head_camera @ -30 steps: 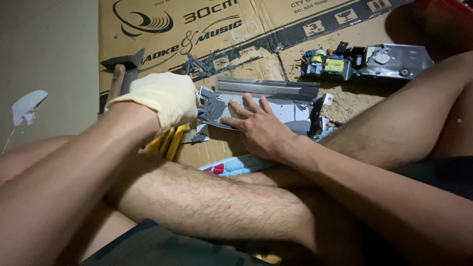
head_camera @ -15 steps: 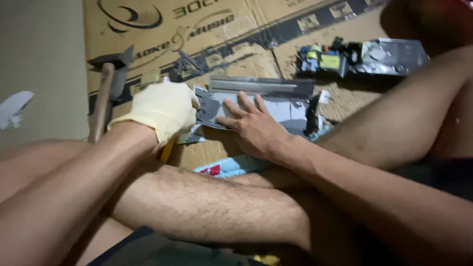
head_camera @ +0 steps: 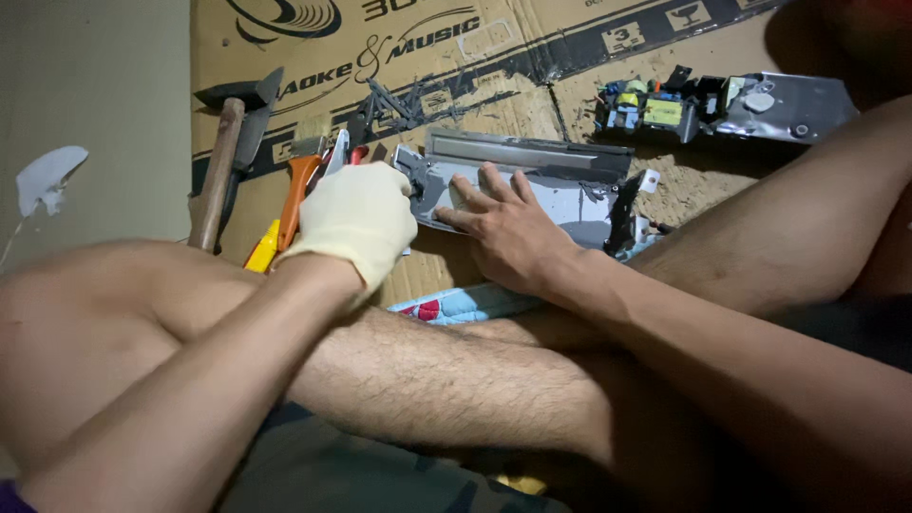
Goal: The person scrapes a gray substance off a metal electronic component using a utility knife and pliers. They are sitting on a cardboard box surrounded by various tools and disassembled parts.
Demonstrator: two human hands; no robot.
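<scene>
My left hand (head_camera: 353, 220) wears a cream glove and is closed at the left end of a grey metal casing (head_camera: 532, 180) that lies on flattened cardboard (head_camera: 456, 57). What the gloved fingers hold is hidden. My bare right hand (head_camera: 508, 228) lies flat on the casing with its fingers spread, pressing it down. My crossed bare legs fill the foreground.
A wooden-handled hammer (head_camera: 223, 157) and orange- and yellow-handled tools (head_camera: 290, 204) lie left of the gloved hand. A circuit board with a yellow part (head_camera: 651, 109) and a grey metal plate (head_camera: 788, 104) sit at the back right. A white scrap (head_camera: 47, 176) rests on the floor at left.
The view has shifted, so the hammer and tools now show fully. My gloved left hand moved right to the casing's left end. My right hand stays flat on the casing.
</scene>
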